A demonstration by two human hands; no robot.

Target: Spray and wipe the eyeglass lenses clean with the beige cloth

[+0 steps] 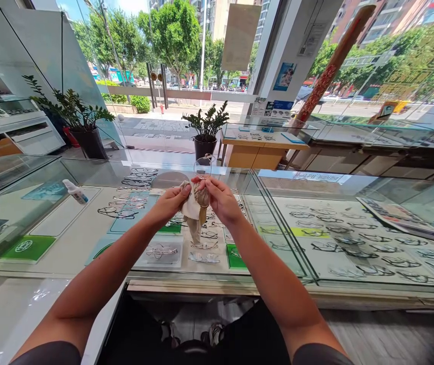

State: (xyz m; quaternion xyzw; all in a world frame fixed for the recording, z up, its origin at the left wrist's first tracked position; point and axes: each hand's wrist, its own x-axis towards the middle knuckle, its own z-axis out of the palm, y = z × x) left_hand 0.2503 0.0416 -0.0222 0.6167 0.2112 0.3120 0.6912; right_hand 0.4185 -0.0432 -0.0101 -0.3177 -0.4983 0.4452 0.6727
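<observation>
Above the glass display counter, my two hands meet around a beige cleaning cloth (191,209) with a zigzag edge, which hangs down in folds. My left hand (172,203) is closed, pinching the cloth between thumb and fingers. My right hand (222,201) is closed too, its fingertips on the cloth and a pair of thin-framed eyeglasses (204,166). One round lens rim stands up above the fingertips; the cloth and fingers hide the remainder of the glasses.
Inside the counter lie several rows of eyeglasses (159,251). On its glass top, a white spray bottle (75,191) stands at left and a magazine (403,219) lies at right. Beyond are potted plants (205,129) and a wooden display table (264,147) by the window.
</observation>
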